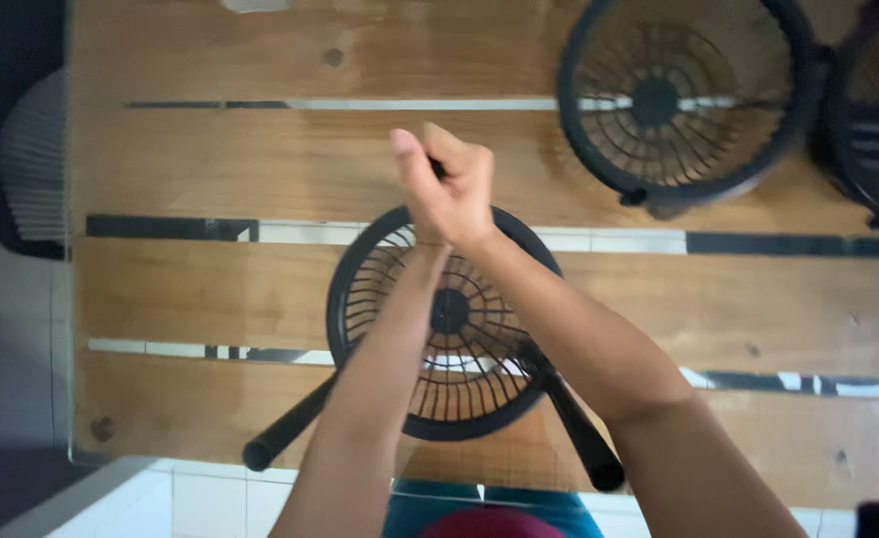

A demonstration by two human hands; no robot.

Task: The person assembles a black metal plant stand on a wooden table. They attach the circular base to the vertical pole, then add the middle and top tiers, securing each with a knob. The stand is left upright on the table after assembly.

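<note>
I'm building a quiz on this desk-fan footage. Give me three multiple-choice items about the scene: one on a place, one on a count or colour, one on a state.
1. Where are the two hands?
A. Clasped together above the near fan's top rim
B. On the far fan
C. Flat on the table

2. How many round black grilles show fully?
A. One
B. Two
C. Four

3. How does the near fan lie?
A. Standing upright on its legs
B. Grille facing up, two black legs splayed toward the person
C. Hanging off the table

Answers: 1 A, the hands meet at its top edge; 2 B, the near fan and the far fan; 3 B, both legs spread over the wooden table.
</note>
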